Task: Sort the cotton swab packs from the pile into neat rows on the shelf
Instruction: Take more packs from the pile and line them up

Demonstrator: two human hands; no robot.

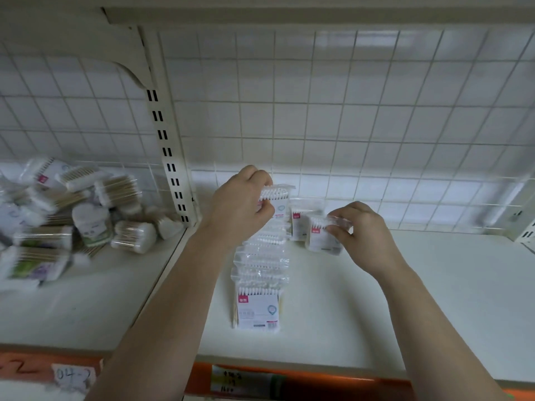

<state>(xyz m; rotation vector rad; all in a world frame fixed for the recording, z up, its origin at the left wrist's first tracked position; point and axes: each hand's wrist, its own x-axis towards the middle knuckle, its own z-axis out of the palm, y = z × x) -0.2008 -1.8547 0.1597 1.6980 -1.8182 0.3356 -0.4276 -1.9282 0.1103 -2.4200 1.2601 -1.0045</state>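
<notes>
Orange label strip fronts the white shelf, wire grid panel behind, open surface stretching right; jumbled pile sits left of the slotted upright, one row of packs runs mid-shelf; left hand grips a pack at the row's far end, right hand pinches another pack just beside it

Left hand: fingers cover left part of pinched pack. Right hand: fingers hide right edge of second pack. Third pack, between both sets of fingers, partly covered. Row below left fingers: middle packs blurred, uncountable. Pile, far left of fingers: blurred, cut by frame edge. Pack print unreadable.
</notes>
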